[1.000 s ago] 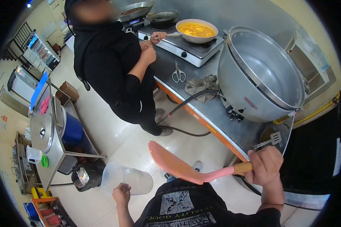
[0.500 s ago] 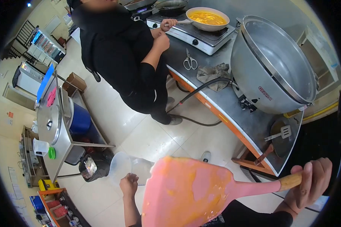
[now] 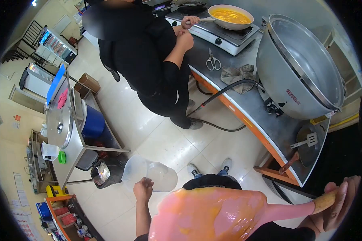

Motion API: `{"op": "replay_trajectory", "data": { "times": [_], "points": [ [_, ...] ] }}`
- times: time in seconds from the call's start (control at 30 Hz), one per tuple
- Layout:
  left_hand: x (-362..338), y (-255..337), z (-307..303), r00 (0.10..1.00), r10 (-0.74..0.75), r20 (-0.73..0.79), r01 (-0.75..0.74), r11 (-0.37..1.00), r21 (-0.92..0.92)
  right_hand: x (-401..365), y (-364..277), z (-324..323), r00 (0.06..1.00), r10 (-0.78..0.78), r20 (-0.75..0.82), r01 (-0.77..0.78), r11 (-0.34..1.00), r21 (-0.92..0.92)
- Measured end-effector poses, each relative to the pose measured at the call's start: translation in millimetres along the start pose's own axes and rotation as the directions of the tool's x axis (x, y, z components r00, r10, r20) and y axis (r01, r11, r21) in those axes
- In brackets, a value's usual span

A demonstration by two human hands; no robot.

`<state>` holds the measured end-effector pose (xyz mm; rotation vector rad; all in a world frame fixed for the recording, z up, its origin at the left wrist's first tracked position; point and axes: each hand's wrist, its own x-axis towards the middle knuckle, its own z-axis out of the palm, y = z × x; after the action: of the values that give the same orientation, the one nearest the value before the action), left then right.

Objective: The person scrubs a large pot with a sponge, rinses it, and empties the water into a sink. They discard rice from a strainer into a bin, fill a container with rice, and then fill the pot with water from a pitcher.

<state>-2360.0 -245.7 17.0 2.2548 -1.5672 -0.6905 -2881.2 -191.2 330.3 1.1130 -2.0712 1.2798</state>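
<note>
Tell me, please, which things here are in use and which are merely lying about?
In hand: pink paddle, smeared orange, in the right hand; clear jug in the left hand.
Lying about: scissors, crumpled cloth, metal turner, large steel pot on the counter.

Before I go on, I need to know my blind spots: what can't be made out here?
Head view: right hand on the paddle, partly cut off by the dark lens edge.
Head view: jug in the left hand, contents unclear through its cloudy plastic.
Head view: pot label, too small to read.
</note>
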Motion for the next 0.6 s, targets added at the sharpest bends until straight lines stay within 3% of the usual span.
{"op": "replay_trajectory", "data": {
  "times": [0.1,0.17,0.2,0.23,0.3,0.43,0.47,0.53,0.6],
  "points": [
    [-5.3,30.4,-13.2,1.000,-0.009,-0.007,0.009,0.997,0.081,1.5,21.2,-15.7,0.963,-0.216,0.159,0.228,0.972,-0.061],
    [0.4,52.7,-11.2,0.955,-0.270,-0.124,0.296,0.896,0.330,12.2,-3.1,-1.0,0.940,-0.293,0.177,0.312,0.946,-0.090],
    [4.2,46.7,-15.7,0.989,-0.133,-0.059,0.144,0.948,0.282,31.6,-48.5,30.2,0.740,-0.615,0.274,0.656,0.749,-0.089],
    [5.8,32.5,-18.5,1.000,0.016,-0.004,-0.015,0.974,0.225,47.7,-76.3,48.0,0.429,-0.824,0.371,0.897,0.438,-0.063],
    [10.2,19.2,-11.7,0.998,0.038,-0.047,-0.030,0.985,0.169,39.5,-74.2,75.7,0.502,-0.777,0.380,0.853,0.518,-0.066],
    [18.6,11.9,-5.7,0.989,0.065,-0.136,-0.048,0.991,0.125,26.5,-71.8,150.9,0.631,-0.741,0.230,0.771,0.631,-0.083],
    [19.2,9.1,-7.7,0.992,0.032,-0.124,-0.022,0.997,0.080,24.9,-75.5,169.6,0.631,-0.744,0.218,0.772,0.629,-0.090],
    [21.0,2.9,-10.2,0.994,-0.002,-0.106,0.007,0.999,0.043,19.6,-83.2,205.3,0.751,-0.641,0.161,0.656,0.751,-0.070],
    [21.6,-2.1,-6.8,0.988,-0.056,-0.142,0.056,0.998,-0.006,17.8,-91.2,240.8,0.804,-0.573,0.155,0.585,0.810,-0.043]
  ]
}}
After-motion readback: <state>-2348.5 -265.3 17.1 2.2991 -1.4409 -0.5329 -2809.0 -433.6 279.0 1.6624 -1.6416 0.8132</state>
